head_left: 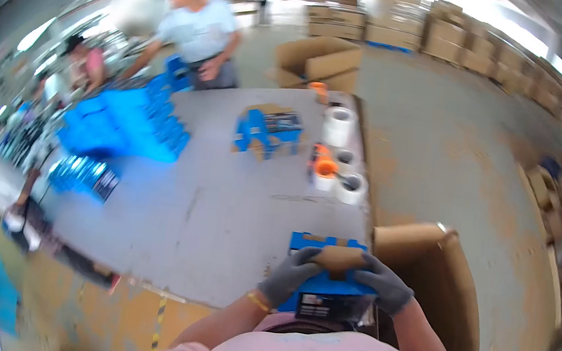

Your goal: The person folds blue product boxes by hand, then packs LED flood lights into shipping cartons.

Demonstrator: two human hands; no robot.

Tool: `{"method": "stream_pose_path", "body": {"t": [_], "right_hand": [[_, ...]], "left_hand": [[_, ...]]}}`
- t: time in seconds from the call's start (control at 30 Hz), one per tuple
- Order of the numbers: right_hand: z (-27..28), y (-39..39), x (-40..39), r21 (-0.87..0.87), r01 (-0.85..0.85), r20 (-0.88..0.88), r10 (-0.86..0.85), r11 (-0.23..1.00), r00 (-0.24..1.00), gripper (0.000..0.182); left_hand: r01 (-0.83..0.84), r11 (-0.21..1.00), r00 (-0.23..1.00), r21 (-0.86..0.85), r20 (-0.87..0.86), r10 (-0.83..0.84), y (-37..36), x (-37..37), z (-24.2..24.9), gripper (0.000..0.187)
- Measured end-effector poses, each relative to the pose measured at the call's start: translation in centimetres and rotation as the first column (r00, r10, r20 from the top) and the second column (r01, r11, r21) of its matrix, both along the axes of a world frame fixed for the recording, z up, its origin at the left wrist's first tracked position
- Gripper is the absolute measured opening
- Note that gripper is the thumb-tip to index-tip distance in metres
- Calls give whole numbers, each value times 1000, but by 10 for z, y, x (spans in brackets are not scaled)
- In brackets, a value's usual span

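Both of my hands wear grey gloves and work close to my chest, at the table's near right corner. The fingers of my left hand [294, 275] close on the left end of a brown cardboard piece [341, 260]. My right hand [386, 286] grips its right end. Directly below the cardboard is a blue package [329, 286] with a black printed label [328, 307], partly hidden by my hands. More blue packaging shows just behind it on the table.
The grey table [231, 212] holds a blue-and-brown bundle [268, 131], white tape rolls [338, 127], an orange tape dispenser [325, 166] and a blue pile [124, 121]. An open cardboard box [437, 281] stands to my right, another box [320, 64] beyond the table. A co-worker [200, 34] stands at the far side.
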State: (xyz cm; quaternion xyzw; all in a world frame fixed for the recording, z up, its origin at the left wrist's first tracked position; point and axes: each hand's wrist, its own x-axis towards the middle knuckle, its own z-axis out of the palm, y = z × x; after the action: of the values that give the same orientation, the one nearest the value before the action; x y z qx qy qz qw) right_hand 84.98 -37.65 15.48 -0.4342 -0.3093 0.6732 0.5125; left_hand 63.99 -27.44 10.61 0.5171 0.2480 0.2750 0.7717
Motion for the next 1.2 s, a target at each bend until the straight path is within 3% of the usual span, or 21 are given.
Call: {"method": "stream_pose_path", "body": {"t": [0.07, 0.1, 0.17, 0.2, 0.27, 0.33, 0.37, 0.4, 0.43, 0.47, 0.57, 0.73, 0.77, 0.83, 0.9, 0.93, 0.97, 1.0, 1.1, 1.13, 1.2], "right_hand": [[-15, 10, 9, -5, -2, -158, 1, 1000, 987, 40], [-36, 14, 13, 66, 35, -6, -35, 997, 999, 34], [-83, 19, 32, -81, 152, -71, -158, 985, 985, 21], [-61, 18, 22, -77, 142, -105, -150, 987, 983, 21], [-68, 28, 33, -63, -1, -192, -12, 998, 981, 21], [-81, 29, 57, -36, -131, -237, 119, 991, 964, 23], [-87, 36, 69, 186, -272, 200, 235, 944, 951, 24], [-87, 44, 76, 322, -470, 609, 201, 822, 767, 26], [-86, 49, 78, 337, -678, 886, 23, 653, 463, 28], [-71, 48, 61, -21, -345, 420, 322, 938, 849, 38], [-38, 51, 44, -156, -374, 514, 398, 914, 760, 43], [-37, 56, 36, -172, -516, 775, 439, 839, 455, 49], [-46, 56, 39, -158, -550, 828, 413, 820, 378, 49], [-60, 56, 69, 106, -742, 975, 80, 662, 210, 45], [-59, 55, 71, 219, -607, 815, 198, 764, 544, 42], [-52, 43, 64, 55, -376, 412, 322, 925, 852, 41], [-39, 30, 51, -235, -221, -81, 208, 946, 975, 41], [-28, 22, 38, -302, -194, 294, 285, 933, 912, 51], [-21, 10, 17, -49, -322, 428, 311, 945, 849, 53], [-20, 8, 10, 35, -366, 471, 308, 930, 827, 55], [-17, 5, -2, 189, -459, 557, 290, 868, 778, 59]], "left_hand": [[25, 996, 1000, 88, 14, -27, 6, 7, -10, 31], [54, 997, 998, 62, 33, -56, 10, 10, -19, 27], [93, 996, 995, 17, 31, -93, 18, 11, -35, 22], [112, 994, 994, -9, 8, -112, 22, 12, -42, 20], [190, 977, 973, 98, 112, -201, 21, 2, -25, 19], [269, 930, 952, 251, 78, -296, 29, -7, -23, 24], [339, 893, 940, 295, -58, -337, 35, -5, -18, 29], [418, 845, 907, 334, -194, -373, 41, -4, -10, 34], [517, 798, 826, 310, -424, -371, 44, 2, 16, 40], [606, 753, 695, 255, -629, -347, 44, 9, 31, 47], [635, 696, 653, 335, -715, -252, 45, 20, 35, 64], [778, 488, 502, 396, -859, -102, 43, 36, 29, 64], [793, 485, 479, 370, -869, -120, 46, 38, 28, 64], [757, 553, 521, 348, -832, -190, 52, 35, 21, 64], [648, 689, 645, 324, -715, -270, 58, 20, 12, 65], [576, 754, 695, 314, -675, -250, 55, 11, 15, 65], [500, 814, 741, 296, -632, -226, 43, -4, 34, 65], [422, 865, 783, 270, -590, -198, 33, -20, 45, 66], [137, 989, 904, 56, -415, -102, 20, -58, 47, 61], [122, 979, 949, -165, -270, -164, 25, -64, 25, 54], [232, 973, 945, -9, -235, -227, 18, -78, 14, 51]]}}
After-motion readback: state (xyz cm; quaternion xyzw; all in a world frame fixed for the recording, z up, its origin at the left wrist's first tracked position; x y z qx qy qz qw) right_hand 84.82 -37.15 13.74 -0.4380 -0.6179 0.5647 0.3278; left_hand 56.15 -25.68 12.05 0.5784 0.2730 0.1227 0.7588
